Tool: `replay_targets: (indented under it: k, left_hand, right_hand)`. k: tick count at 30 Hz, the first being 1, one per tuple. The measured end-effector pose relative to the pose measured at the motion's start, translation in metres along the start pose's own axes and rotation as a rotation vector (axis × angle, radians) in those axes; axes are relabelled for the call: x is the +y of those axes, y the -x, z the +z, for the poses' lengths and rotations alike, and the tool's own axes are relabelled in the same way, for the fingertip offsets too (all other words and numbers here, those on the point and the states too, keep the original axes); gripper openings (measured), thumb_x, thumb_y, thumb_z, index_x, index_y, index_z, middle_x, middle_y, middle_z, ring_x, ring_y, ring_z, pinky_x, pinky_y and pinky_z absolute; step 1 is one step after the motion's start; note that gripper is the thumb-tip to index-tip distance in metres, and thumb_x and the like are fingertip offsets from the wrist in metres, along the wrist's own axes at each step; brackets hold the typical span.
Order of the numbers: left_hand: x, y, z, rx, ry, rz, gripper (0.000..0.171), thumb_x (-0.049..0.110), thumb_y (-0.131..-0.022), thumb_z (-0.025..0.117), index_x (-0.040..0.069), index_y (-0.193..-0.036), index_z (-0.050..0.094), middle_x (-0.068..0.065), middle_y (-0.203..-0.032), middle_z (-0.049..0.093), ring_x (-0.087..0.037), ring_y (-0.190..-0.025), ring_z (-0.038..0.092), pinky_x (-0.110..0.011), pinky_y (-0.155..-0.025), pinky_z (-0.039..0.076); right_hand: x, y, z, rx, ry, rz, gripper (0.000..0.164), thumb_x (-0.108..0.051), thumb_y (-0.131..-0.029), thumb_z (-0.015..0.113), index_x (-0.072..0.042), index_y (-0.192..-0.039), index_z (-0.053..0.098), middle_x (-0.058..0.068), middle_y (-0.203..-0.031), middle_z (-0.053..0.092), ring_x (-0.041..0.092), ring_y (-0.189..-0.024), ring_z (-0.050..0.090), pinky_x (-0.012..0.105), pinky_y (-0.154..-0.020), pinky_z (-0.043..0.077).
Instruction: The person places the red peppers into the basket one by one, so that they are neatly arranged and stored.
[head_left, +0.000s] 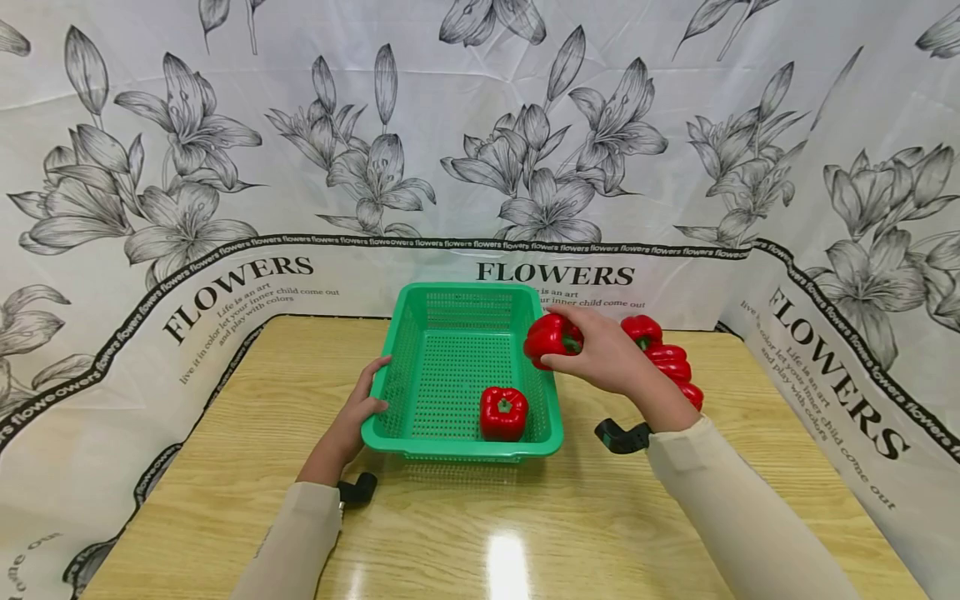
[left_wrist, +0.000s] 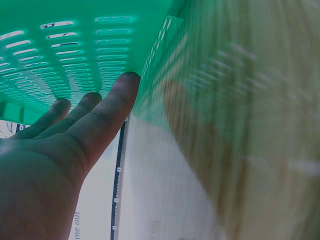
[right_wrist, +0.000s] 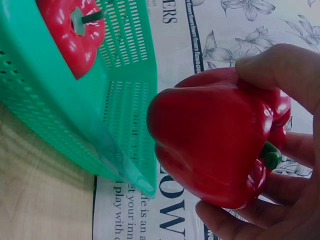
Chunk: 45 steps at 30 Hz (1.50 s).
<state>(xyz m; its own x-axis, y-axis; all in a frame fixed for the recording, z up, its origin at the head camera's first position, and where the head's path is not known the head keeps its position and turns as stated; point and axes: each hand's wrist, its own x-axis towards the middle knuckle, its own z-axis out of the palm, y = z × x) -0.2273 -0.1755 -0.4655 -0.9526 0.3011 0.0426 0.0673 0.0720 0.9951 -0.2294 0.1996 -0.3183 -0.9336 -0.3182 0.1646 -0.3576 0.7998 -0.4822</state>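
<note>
A green plastic basket [head_left: 465,447] with slotted walls stands on the table. My left hand [head_left: 349,425] holds its left side, the thumb at the rim and several extended fingers [left_wrist: 107,107] against the outer wall. Inside, near the front right corner, a red bell pepper [head_left: 503,414] sits with its green stem up. My right hand [head_left: 603,350] grips another red bell pepper [right_wrist: 210,140] between thumb and fingers. That pepper is in the air by the basket's right rim, its stem facing the palm.
More red bell peppers [head_left: 667,360] lie on the wooden table [head_left: 450,525] to the right, partly hidden behind my right hand and wrist. Flower-printed cloth [head_left: 405,192] hangs behind the table and along its sides.
</note>
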Motion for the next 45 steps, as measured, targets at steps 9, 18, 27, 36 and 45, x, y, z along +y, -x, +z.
replay_targets:
  k: [9,18,27,36,45]
  left_hand:
    - [-0.001,0.000,-0.001,-0.002,-0.007,0.001,0.078,0.009,-0.083,0.039,0.032,-0.154,0.015,-0.014,-0.160,0.007,-0.042,-0.134,0.032,-0.037,-0.090,0.042]
    - [-0.002,-0.001,-0.002,-0.002,-0.006,0.004,0.079,0.010,-0.082,0.040,0.033,-0.153,0.015,-0.015,-0.158,0.010,-0.043,-0.133,0.034,-0.037,-0.090,0.042]
    - [-0.002,-0.001,-0.002,-0.001,-0.006,0.004,0.079,0.010,-0.082,0.040,0.033,-0.154,0.015,-0.014,-0.159,0.009,-0.043,-0.133,0.034,-0.038,-0.090,0.042]
    - [-0.002,-0.002,-0.003,-0.009,-0.005,0.015,0.078,0.010,-0.083,0.039,0.032,-0.154,0.015,-0.014,-0.159,0.009,-0.043,-0.133,0.034,-0.037,-0.089,0.043]
    - [-0.003,-0.002,-0.003,-0.008,-0.005,0.013,0.077,0.011,-0.083,0.040,0.033,-0.153,0.015,-0.015,-0.159,0.009,-0.043,-0.133,0.034,-0.038,-0.090,0.042]
  right_hand:
    - [-0.013,-0.008,0.004,-0.046,0.004,-0.021,0.075,-0.042,-0.080,0.073,-0.017,-0.144,0.044,0.009,-0.134,0.058,0.029,-0.114,0.058,0.046,-0.088,0.051]
    - [-0.029,-0.014,0.008,-0.072,0.013,-0.091,0.071,-0.038,-0.080,0.074,-0.017,-0.142,0.048,0.007,-0.132,0.058,0.027,-0.111,0.058,0.045,-0.087,0.051]
    - [-0.044,-0.020,0.017,-0.103,0.007,-0.142,0.071,-0.040,-0.078,0.075,-0.019,-0.141,0.050,0.005,-0.131,0.059,0.025,-0.112,0.056,0.043,-0.086,0.052]
    - [-0.054,-0.028,0.027,-0.168,0.003,-0.175,0.070,-0.041,-0.078,0.076,-0.019,-0.140,0.051,0.005,-0.134,0.057,0.025,-0.118,0.054,0.042,-0.089,0.051]
    - [-0.066,-0.033,0.038,-0.208,0.020,-0.183,0.071,-0.042,-0.077,0.075,-0.019,-0.140,0.051,0.003,-0.134,0.057,0.023,-0.119,0.053,0.041,-0.091,0.050]
